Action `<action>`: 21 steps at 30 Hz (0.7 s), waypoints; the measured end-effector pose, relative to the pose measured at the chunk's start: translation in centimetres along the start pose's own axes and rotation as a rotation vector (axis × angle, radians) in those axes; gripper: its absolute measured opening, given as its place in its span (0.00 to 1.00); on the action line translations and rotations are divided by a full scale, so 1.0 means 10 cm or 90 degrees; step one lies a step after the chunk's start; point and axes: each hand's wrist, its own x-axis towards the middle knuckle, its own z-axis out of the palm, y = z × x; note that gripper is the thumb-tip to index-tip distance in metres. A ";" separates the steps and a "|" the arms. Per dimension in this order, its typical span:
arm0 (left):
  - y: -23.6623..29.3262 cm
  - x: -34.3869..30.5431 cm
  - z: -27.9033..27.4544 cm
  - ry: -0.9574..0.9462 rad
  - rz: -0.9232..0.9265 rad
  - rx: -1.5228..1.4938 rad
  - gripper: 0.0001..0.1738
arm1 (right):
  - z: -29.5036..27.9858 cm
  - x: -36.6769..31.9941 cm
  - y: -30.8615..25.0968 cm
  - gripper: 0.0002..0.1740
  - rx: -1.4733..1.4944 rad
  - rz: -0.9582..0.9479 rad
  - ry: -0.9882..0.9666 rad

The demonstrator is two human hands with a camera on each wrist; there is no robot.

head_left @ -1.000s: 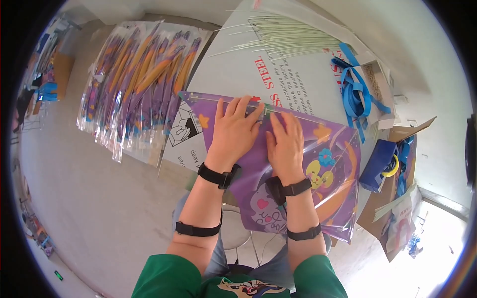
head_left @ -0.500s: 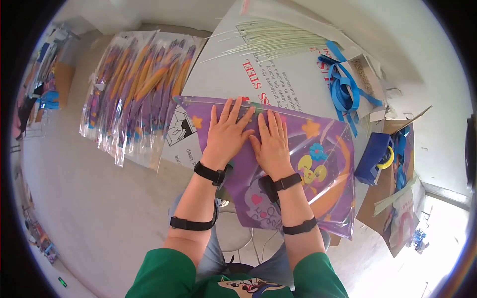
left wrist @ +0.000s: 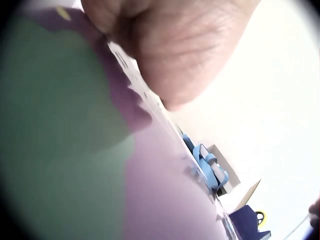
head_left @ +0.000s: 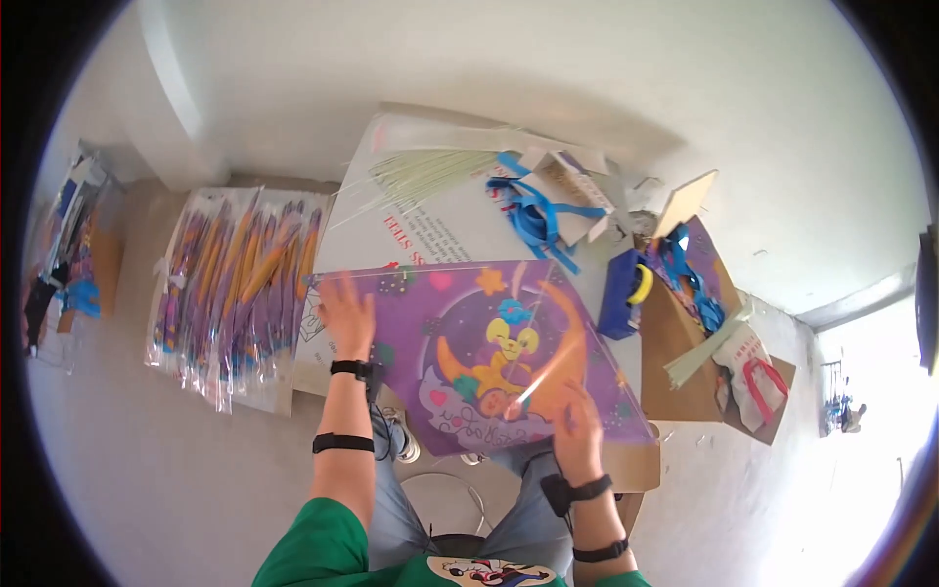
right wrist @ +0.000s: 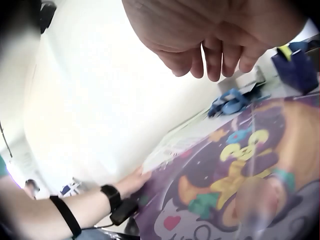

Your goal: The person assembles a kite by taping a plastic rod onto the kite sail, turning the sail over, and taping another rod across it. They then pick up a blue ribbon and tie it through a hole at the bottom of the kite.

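Observation:
A purple kite (head_left: pixel 460 323), printed with a yellow cartoon bunny on an orange moon, lies slanted across the near side of the table. My left hand (head_left: pixel 344 315) rests at its left corner with the fingers stretched toward the upper edge, slightly blurred. In the left wrist view, the heel of this hand (left wrist: pixel 185 55) is close over the kite, and the fingers are hidden. Over the lower right part of the print is my right hand (head_left: pixel 579 435), blurred. In the right wrist view its fingers (right wrist: pixel 214 62) hang loosely above the sheet, holding nothing.
Thin pale rods (head_left: pixel 430 174) lie at the table's back. Blue ribbon (head_left: pixel 536 220) and a blue tape dispenser (head_left: pixel 620 293) are to the right, beside a cardboard box (head_left: pixel 675 377). Plastic-wrapped packs (head_left: pixel 240 274) lie at the left.
Both hands lay close together at the kite's upper edge. They have parted: left to the corner, right down to the lower right. The head view has shifted, showing more wall.

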 end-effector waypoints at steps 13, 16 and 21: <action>-0.49 -0.39 -0.36 -0.103 -0.262 -0.132 0.56 | -2.90 -0.25 1.89 0.07 0.327 0.255 0.495; -0.94 -0.29 -0.09 -0.147 -0.171 -0.107 0.49 | -3.59 -0.07 2.44 0.08 0.293 0.263 0.576; -1.25 -0.15 0.16 -0.162 -0.280 -0.502 0.23 | -4.35 0.18 2.52 0.10 0.267 0.252 0.634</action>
